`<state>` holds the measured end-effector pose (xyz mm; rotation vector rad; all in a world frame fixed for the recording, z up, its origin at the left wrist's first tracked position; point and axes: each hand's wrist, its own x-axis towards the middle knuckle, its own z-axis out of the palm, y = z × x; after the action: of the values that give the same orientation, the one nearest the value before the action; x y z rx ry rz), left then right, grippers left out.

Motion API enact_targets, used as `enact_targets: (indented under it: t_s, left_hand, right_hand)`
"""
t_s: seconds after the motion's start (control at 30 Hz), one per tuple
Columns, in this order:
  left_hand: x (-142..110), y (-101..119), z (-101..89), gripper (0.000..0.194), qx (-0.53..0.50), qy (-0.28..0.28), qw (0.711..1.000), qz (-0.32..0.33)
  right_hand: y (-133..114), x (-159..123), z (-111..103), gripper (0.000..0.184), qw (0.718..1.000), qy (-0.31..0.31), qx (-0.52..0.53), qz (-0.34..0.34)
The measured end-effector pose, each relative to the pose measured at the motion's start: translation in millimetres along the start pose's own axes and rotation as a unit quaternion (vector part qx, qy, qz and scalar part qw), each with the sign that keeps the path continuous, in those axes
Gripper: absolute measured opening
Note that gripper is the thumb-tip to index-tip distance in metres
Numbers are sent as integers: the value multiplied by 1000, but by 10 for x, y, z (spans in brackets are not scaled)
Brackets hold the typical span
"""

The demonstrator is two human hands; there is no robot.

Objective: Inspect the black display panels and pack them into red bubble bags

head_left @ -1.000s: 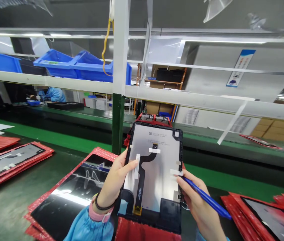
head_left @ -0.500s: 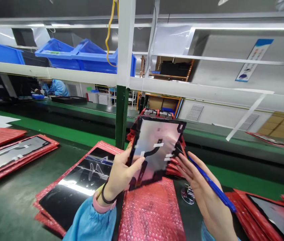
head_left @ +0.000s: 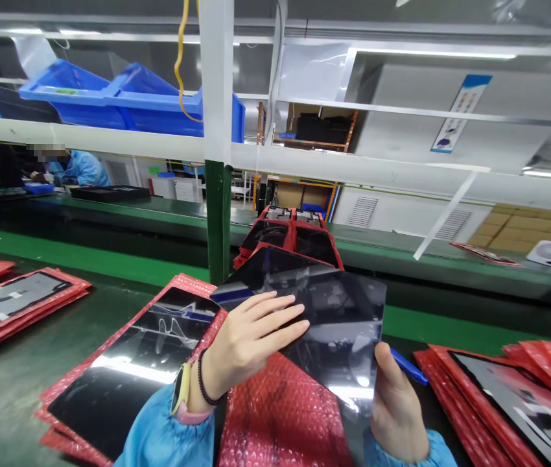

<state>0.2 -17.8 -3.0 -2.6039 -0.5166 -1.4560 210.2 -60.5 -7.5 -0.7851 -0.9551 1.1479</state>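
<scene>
A black glass tablet screen (head_left: 324, 318) is tilted in front of me, its shiny face toward me. My right hand (head_left: 397, 402) grips its right edge, the thumb at the rim and the other fingers hidden behind. A blue pen (head_left: 409, 367) sticks out beside that hand. Across the glass lie the outstretched fingers of my left hand (head_left: 251, 334); its thumb is out of sight. Below the screen is red bubble wrap (head_left: 285, 415). Another black screen (head_left: 134, 370) rests face up on red bubble wrap to the left.
Panels with grey backs lie on red bubble sleeves at far left (head_left: 17, 301) and right (head_left: 523, 402). More red-wrapped screens (head_left: 288, 237) are stacked ahead. A green-and-white post (head_left: 217, 194) rises behind. Blue bins (head_left: 124, 97) sit on a shelf. A co-worker (head_left: 78, 167) sits in the background.
The screen has turned over from its grey, taped back to its black glass face. My right hand, previously beside it, now grips its edge; my left hand lies flat on the glass.
</scene>
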Motion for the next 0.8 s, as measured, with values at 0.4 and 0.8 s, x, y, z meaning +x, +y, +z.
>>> enact_targets:
  t_s: [0.4, 0.8]
  left_hand:
    - [21, 516, -53, 38, -147, 40, 985, -76]
    - [92, 113, -111, 17, -372, 187, 796, -439]
  right_hand:
    - [206, -158, -232, 62, 997, -45, 35, 44]
    - [106, -343, -173, 43, 999, 38, 27, 21]
